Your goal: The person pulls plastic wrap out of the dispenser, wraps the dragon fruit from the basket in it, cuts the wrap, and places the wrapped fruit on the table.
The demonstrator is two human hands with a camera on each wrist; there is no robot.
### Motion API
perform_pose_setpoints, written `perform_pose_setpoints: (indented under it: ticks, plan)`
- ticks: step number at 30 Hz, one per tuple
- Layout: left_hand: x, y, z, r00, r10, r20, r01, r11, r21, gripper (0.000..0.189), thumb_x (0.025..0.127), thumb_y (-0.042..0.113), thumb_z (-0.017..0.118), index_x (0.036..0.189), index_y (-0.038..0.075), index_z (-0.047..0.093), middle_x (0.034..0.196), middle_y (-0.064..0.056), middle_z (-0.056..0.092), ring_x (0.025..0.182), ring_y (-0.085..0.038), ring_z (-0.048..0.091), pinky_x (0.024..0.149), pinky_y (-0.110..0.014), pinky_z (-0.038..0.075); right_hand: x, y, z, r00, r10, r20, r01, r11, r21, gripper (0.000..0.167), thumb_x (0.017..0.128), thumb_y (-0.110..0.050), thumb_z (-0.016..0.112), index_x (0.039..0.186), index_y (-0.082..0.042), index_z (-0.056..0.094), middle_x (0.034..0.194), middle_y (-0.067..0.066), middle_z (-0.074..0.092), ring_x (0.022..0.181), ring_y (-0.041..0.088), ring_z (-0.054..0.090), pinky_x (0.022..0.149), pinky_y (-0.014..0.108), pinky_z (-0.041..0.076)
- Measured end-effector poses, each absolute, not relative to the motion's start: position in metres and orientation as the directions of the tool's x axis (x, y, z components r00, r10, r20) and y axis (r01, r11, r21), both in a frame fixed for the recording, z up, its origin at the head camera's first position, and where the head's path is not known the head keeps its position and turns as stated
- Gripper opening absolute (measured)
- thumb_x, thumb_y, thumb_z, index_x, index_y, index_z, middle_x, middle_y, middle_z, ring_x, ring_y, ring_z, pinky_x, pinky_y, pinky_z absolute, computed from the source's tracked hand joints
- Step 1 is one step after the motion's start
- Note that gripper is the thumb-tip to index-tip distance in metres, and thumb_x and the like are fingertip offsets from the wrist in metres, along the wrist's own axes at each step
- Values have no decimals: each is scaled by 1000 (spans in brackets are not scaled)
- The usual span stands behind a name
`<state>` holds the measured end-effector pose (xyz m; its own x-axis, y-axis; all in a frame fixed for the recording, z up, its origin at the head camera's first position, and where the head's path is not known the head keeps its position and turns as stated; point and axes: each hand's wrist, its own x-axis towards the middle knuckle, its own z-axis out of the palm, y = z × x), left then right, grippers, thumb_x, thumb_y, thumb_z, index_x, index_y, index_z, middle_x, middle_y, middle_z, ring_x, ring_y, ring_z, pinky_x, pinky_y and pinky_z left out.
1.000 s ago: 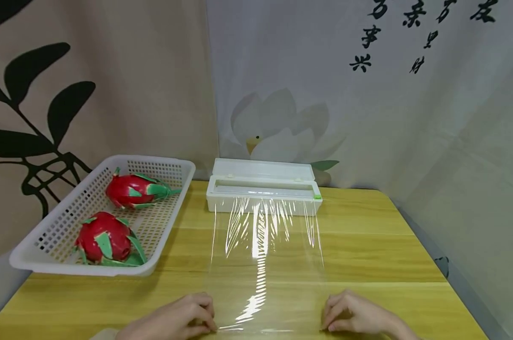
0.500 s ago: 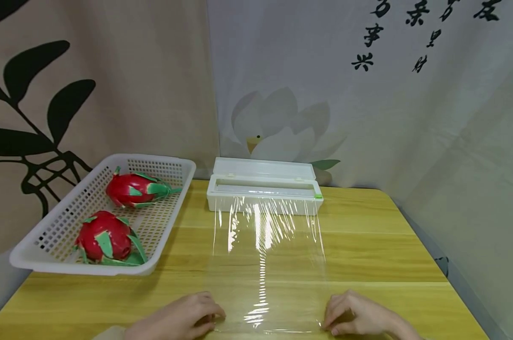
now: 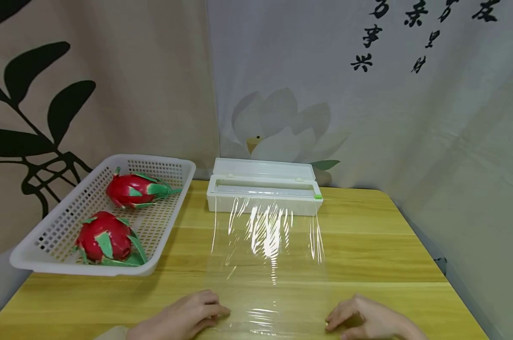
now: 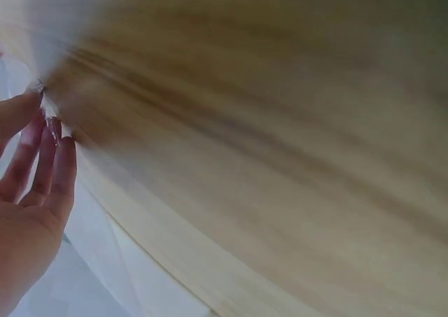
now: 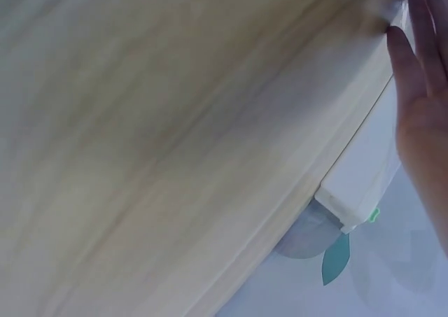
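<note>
A transparent sheet of cling film stretches from a white cling film dispenser toward me over the wooden table. My left hand is at the film's near left side, its extended fingertips touching the film at the table. In the left wrist view, small shiny creases of film show by the fingers, and the thumb stands apart from them. At the near right corner, my right hand has its fingertips at the film's edge. Its thumb is apart, and the fingers look straight in the right wrist view.
A white perforated basket stands on the left of the wooden table. Two red dragon fruits with green scales, one nearer and one farther, lie inside it. The dispenser's lid is raised, near the fabric backdrop.
My left hand has shifted slightly right along the film and its fingers have straightened. The right hand's thumb has moved away from its fingers. Reflections on the film have changed.
</note>
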<state>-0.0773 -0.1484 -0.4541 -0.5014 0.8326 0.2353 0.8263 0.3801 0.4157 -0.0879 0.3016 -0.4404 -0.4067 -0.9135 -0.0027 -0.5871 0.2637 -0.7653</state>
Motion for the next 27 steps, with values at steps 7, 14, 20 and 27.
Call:
perform_pose_setpoints:
  ticks: [7, 14, 20, 27]
  plan:
    - [-73, -145, -458, -439, 865, 242, 898, 418, 137, 31, 95, 36, 55, 123, 27, 62, 133, 4, 55, 124, -22, 50, 117, -37, 26, -80, 314, -440, -479, -865, -148, -424, 376, -824, 33, 95, -15, 56, 128, -17, 61, 131, 3, 61, 128, 11, 52, 102, 19, 43]
    - [-73, -146, -459, -404, 900, 163, 914, 404, 35, 38, 100, 40, 40, 135, 30, 53, 146, 2, 47, 133, -26, 46, 107, -53, 37, -85, 329, -437, -383, -919, -92, -225, 190, -956, 44, 93, 5, 51, 136, -1, 49, 140, 16, 50, 140, 12, 36, 110, 15, 30]
    - [-76, -145, -462, -380, 907, 183, 922, 388, -9, 34, 101, 34, 43, 133, 31, 54, 144, 2, 49, 132, -26, 48, 96, -56, 45, -96, 339, -432, -313, -944, -106, -46, 127, -991, 41, 93, 11, 45, 134, 8, 47, 138, 23, 47, 136, 13, 40, 108, 18, 37]
    - [-75, -145, -461, -393, 905, 163, 917, 399, -5, 37, 101, 36, 40, 136, 31, 51, 146, 2, 47, 133, -27, 46, 98, -55, 43, -98, 324, -425, -591, -806, 20, -532, 371, -762, 24, 92, -9, 59, 115, -6, 67, 110, 10, 71, 102, 12, 67, 82, 25, 57]
